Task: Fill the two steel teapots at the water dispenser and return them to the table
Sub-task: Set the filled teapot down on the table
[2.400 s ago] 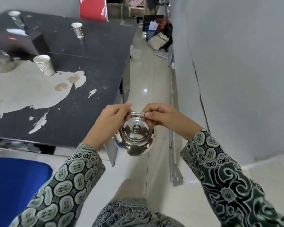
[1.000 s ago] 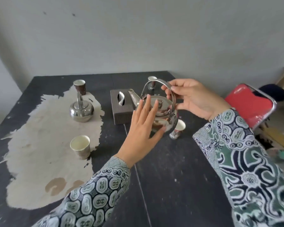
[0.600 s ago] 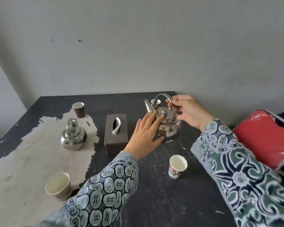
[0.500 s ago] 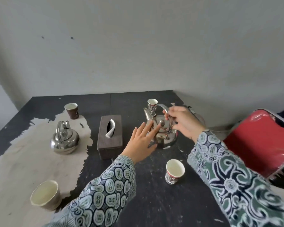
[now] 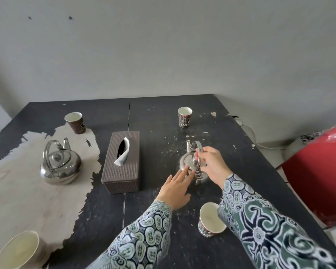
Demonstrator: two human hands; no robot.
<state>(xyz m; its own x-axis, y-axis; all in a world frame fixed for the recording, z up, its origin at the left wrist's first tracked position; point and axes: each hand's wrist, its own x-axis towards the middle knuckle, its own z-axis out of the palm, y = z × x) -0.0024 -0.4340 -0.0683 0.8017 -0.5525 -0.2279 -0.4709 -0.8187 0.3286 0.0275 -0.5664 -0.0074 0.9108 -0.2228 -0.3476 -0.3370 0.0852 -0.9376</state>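
Note:
Two steel teapots stand on the dark table (image 5: 241,171). One teapot (image 5: 59,166) rests at the left on the worn pale patch, handle upright, nobody touching it. The other teapot (image 5: 189,162) sits right of centre, its spout pointing away from me. My right hand (image 5: 211,162) is closed around its arched handle from the right. My left hand (image 5: 176,188) is flat and spread, its fingertips against the near side of that pot's body. The hands hide the pot's lower half.
A brown tissue box (image 5: 122,161) lies between the teapots. Paper cups stand at the back left (image 5: 75,122), back centre (image 5: 184,116), front right (image 5: 210,220) under my right sleeve, and front left corner (image 5: 19,249). A red chair (image 5: 318,171) stands at the table's right edge.
I carried the teapot from the aisle to the table and lowered it onto the dark surface right of the tissue box. My left hand slid down from the lid to the pot's side.

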